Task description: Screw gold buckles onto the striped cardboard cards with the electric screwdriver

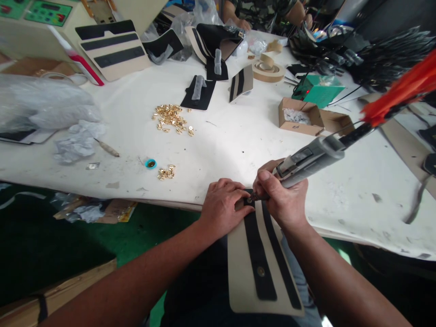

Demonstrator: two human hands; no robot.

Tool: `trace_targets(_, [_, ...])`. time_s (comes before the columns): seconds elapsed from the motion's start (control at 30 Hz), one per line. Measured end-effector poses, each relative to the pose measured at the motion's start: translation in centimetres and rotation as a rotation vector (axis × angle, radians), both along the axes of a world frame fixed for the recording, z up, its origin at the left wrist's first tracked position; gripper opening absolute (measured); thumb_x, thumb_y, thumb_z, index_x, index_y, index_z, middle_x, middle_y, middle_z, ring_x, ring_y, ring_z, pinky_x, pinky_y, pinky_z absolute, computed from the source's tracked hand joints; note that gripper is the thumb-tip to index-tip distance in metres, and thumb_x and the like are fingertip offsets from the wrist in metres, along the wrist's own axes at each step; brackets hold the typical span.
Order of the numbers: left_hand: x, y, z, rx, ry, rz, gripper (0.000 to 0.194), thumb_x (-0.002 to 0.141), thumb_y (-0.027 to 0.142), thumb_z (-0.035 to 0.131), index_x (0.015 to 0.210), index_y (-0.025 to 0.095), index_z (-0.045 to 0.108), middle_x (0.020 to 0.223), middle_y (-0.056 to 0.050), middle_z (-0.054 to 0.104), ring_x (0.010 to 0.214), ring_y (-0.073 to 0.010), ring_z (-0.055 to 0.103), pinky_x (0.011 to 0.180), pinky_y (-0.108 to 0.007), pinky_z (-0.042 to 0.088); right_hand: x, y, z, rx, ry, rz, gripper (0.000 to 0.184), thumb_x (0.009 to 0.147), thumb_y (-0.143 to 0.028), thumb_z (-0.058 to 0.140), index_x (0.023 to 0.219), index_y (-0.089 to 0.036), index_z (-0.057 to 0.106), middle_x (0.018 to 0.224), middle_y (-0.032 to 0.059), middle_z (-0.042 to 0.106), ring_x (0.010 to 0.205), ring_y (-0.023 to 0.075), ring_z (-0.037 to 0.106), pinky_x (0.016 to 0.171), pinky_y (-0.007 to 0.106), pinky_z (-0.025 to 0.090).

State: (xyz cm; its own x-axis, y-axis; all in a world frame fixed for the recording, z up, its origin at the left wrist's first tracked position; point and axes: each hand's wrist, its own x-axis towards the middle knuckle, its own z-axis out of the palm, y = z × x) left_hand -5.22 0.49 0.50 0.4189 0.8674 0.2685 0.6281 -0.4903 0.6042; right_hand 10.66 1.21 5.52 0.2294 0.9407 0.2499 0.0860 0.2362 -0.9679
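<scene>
A beige panel with two black strips (262,268) lies over the table's near edge and my lap. My left hand (223,206) presses its top end, fingers curled and pinching a small metal fitting (250,199) on the black strip. My right hand (282,200) is wrapped round a grey electric screwdriver (311,160), whose tip meets that fitting. A second round stud (260,271) sits lower on the strip. The tool's black cable and an orange part (402,91) run up to the right.
On the white table (221,141): a pile of gold fittings (171,117), a smaller heap (166,172) beside a blue cap (150,163), an open cardboard box (299,117), a green device (318,90), tape rolls (269,69), more beige-and-black panels (114,49). Another person (265,13) sits across.
</scene>
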Motion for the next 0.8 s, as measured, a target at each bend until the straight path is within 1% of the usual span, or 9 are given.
trace_targets(0.23, [0.0, -0.1, -0.1, 0.025, 0.007, 0.004, 0.032, 0.079, 0.038, 0.095, 0.104, 0.027, 0.079, 0.118, -0.001, 0.079, 0.120, -0.0299, 0.063, 0.097, -0.048, 0.045, 0.5, 0.3, 0.3, 0.057, -0.021, 0.157, 0.029, 0.088, -0.035, 0.082, 0.069, -0.021, 0.066, 0.063, -0.0007, 0.062, 0.055, 0.0149, 0.058, 0.049, 0.028, 0.048])
trace_targets(0.4, [0.1, 0.0, -0.2, 0.034, 0.027, 0.003, 0.027, 0.086, 0.042, 0.089, 0.106, 0.027, 0.079, 0.117, -0.002, 0.079, 0.119, -0.0302, 0.062, 0.096, -0.048, 0.046, 0.6, 0.5, 0.6, 0.098, 0.021, 0.257, 0.023, 0.088, -0.025, 0.081, 0.073, -0.021, 0.064, 0.065, -0.0019, 0.061, 0.056, 0.0146, 0.058, 0.050, 0.028, 0.046])
trace_targets(0.6, [0.3, 0.0, -0.1, 0.022, 0.014, 0.014, 0.022, 0.089, 0.041, 0.085, 0.106, 0.028, 0.078, 0.117, -0.002, 0.078, 0.119, -0.0296, 0.062, 0.096, -0.049, 0.046, 1.1, 0.7, 0.6, 0.095, 0.050, 0.347, 0.018, 0.088, -0.023, 0.080, 0.082, -0.022, 0.063, 0.070, -0.0022, 0.064, 0.057, 0.0138, 0.057, 0.051, 0.029, 0.045])
trace_targets(0.7, [0.4, -0.1, 0.0, 0.017, 0.023, 0.015, 0.021, 0.090, 0.040, 0.082, 0.107, 0.028, 0.078, 0.120, -0.001, 0.077, 0.119, -0.0296, 0.062, 0.097, -0.050, 0.046, 1.4, 0.8, 0.6, 0.097, 0.050, 0.374, 0.019, 0.086, -0.021, 0.081, 0.080, -0.022, 0.063, 0.070, -0.0024, 0.063, 0.058, 0.0138, 0.057, 0.051, 0.028, 0.044])
trace_targets(0.8, [0.4, -0.2, 0.1, 0.019, 0.058, 0.004, 0.023, 0.092, 0.040, 0.080, 0.113, 0.030, 0.077, 0.122, -0.001, 0.076, 0.120, -0.0299, 0.061, 0.098, -0.051, 0.046, 1.5, 0.8, 0.5, 0.106, 0.059, 0.372, 0.020, 0.086, -0.021, 0.082, 0.079, -0.022, 0.062, 0.071, -0.0023, 0.064, 0.058, 0.0138, 0.057, 0.051, 0.029, 0.045])
